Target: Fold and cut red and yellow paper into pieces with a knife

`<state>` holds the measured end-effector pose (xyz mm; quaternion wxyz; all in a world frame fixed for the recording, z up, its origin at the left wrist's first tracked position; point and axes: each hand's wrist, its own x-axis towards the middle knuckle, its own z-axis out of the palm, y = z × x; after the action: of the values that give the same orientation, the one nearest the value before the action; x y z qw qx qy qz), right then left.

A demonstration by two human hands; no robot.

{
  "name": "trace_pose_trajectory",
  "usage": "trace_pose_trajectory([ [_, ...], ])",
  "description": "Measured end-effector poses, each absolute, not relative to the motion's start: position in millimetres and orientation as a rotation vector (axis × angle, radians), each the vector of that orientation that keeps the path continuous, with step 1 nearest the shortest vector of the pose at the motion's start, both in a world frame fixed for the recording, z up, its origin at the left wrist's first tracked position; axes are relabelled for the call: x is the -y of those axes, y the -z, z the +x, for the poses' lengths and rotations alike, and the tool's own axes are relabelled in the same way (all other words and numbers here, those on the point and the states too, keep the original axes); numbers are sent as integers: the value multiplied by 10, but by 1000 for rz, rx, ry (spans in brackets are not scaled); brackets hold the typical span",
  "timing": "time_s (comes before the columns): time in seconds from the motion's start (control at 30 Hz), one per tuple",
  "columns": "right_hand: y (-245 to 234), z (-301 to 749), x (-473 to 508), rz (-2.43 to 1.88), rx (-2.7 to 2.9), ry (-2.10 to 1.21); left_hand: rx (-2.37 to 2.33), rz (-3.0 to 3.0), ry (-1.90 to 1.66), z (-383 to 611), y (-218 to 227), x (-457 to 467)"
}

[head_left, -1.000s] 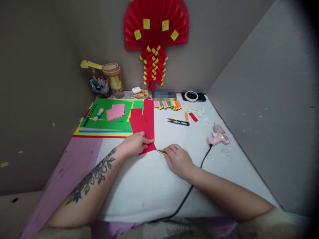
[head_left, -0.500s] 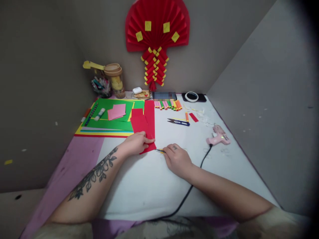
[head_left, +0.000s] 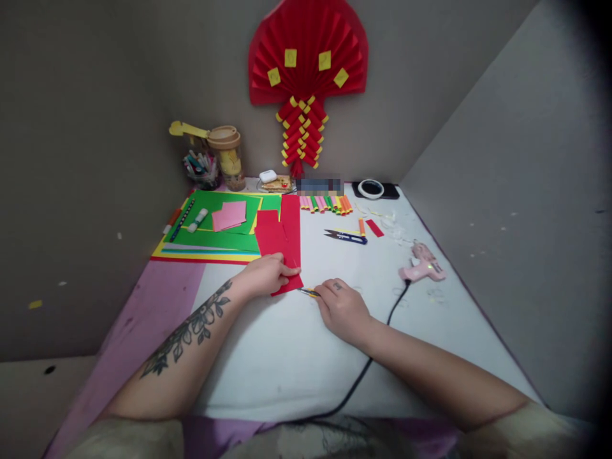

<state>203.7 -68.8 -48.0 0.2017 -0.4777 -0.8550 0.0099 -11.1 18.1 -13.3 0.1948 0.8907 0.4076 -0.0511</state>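
Observation:
My left hand (head_left: pixel 268 275) rests on a red paper strip (head_left: pixel 275 236), index finger stretched along it and pressing it down. Under the strip's upper part lies a larger red sheet (head_left: pixel 292 217). In my right hand (head_left: pixel 345 311) is a slim yellow and black cutter knife (head_left: pixel 310 292). Its thin tip points left, close to the lower right corner of the red paper; whether it touches cannot be made out. Most of the knife's handle is hidden by my fingers. Blue thread snips (head_left: pixel 347 237) lie beyond my right hand.
Green sheets (head_left: pixel 224 241) with pink paper (head_left: pixel 229 217) are stacked at left. Small colored paper rolls (head_left: pixel 325 204) line the back. A pink glue gun (head_left: pixel 423 262) stands right, its black cord (head_left: pixel 396 312) passing under my right forearm. A red fan decoration (head_left: pixel 308 57) hangs behind.
The whole view has shifted slightly right and down. The knife tip sits a little lower beside the red paper's corner; my left hand stays pressed on the paper.

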Motion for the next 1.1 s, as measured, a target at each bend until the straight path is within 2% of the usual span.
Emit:
trace_pose_trajectory([
  [1.1, 515, 1791, 721, -1264, 2469, -45, -1117, 2490, 161, -110, 124, -223],
])
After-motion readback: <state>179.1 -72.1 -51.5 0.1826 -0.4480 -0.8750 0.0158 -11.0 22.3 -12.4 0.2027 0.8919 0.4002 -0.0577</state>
